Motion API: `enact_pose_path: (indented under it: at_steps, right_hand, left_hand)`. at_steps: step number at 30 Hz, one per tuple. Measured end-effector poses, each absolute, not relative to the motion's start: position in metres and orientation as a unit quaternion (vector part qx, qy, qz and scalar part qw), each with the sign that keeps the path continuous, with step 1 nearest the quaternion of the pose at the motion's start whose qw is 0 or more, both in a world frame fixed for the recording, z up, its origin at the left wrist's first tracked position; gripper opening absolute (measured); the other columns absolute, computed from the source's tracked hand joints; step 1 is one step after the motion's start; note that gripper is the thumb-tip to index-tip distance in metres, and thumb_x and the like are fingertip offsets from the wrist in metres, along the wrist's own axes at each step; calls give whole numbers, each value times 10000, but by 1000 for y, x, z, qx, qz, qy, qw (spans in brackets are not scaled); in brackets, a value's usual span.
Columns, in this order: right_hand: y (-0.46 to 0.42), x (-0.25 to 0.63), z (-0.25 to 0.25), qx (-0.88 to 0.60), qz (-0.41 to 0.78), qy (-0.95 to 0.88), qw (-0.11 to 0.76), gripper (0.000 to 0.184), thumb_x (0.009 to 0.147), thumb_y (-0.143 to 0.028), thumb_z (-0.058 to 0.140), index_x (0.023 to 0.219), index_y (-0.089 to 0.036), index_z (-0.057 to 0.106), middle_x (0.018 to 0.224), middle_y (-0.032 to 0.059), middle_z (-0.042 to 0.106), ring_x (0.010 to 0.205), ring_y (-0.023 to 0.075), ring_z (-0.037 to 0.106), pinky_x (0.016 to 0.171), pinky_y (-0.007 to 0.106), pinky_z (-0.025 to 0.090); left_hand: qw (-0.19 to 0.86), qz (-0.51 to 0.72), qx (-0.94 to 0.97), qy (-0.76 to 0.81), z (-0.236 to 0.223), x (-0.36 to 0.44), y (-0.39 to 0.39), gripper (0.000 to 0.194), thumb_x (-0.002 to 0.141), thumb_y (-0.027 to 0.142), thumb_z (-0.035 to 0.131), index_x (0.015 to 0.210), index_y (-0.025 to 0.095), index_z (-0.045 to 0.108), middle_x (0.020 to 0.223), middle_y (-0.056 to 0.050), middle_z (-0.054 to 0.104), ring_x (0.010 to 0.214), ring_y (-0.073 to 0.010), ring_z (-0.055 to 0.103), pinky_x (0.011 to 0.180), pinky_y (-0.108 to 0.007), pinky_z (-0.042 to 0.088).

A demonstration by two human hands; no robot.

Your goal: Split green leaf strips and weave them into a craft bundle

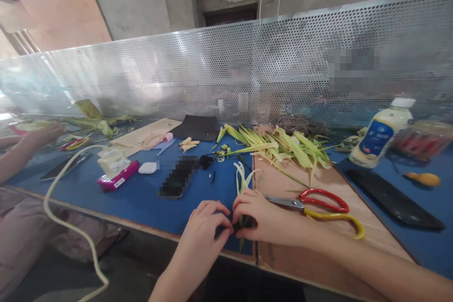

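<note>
Near the front edge of the blue tabletop, my left hand (204,232) and my right hand (259,214) meet with their fingertips close together. A small bundle of corn husk strips (242,177) passes through the curled fingers of my right hand; pale ends fan out above and a green end shows below. My left thumb and fingers are pinched beside it, and what they grip is too small to make out. Just right of my right hand lie scissors (311,205) with one red and one yellow handle, partly behind my forearm.
A heap of corn husks (283,146) lies on a wooden board (339,177). To the left are a phone (180,177) and a tissue pack (118,177). A bottle (382,134) and black tray (392,198) stand right. Another person's hand (44,134) works far left; a cable (67,219) hangs over the edge.
</note>
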State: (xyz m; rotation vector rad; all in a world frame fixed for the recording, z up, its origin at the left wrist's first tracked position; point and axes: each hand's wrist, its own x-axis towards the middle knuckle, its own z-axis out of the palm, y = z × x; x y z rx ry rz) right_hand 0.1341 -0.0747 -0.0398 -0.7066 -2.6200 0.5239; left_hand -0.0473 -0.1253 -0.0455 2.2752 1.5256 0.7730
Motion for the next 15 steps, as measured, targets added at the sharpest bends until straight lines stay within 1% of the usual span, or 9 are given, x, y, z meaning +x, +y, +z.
enact_pose_path:
  at_steps: [2, 6, 12, 15]
  right_hand:
    - [-76, 135, -39, -250, 195, -929, 190, 149, 722, -313, 662, 810, -203, 614, 914, 12, 575, 912, 170, 473, 828, 327, 359]
    - [-76, 135, -39, -248, 204, -923, 212, 42, 742, -195, 622, 783, -201, 629, 875, 4, 588, 879, 153, 487, 832, 313, 356]
    - [-75, 135, -39, -242, 220, -919, 221, 59, 742, -144, 596, 750, -190, 632, 850, 8, 595, 856, 144, 493, 820, 292, 369]
    - [-76, 135, -39, -245, 214, -919, 222, 76, 714, -110, 599, 724, -184, 615, 831, 3, 590, 852, 141, 488, 814, 287, 370]
  left_hand:
    - [146, 284, 790, 523, -48, -47, -124, 131, 707, 105, 579, 676, 212, 649, 926, -18, 625, 947, -193, 517, 843, -343, 390]
    - [144, 308, 785, 517, -48, -46, -121, 108, 695, 105, 603, 678, 204, 643, 908, -23, 622, 941, -193, 521, 845, -338, 394]
    - [141, 311, 776, 530, -47, -44, -120, 114, 681, 92, 621, 671, 204, 641, 898, -19, 618, 954, -188, 519, 861, -329, 390]
    - [141, 287, 783, 534, -49, -46, -120, 73, 674, 150, 655, 702, 217, 656, 955, -18, 618, 962, -198, 517, 869, -348, 384]
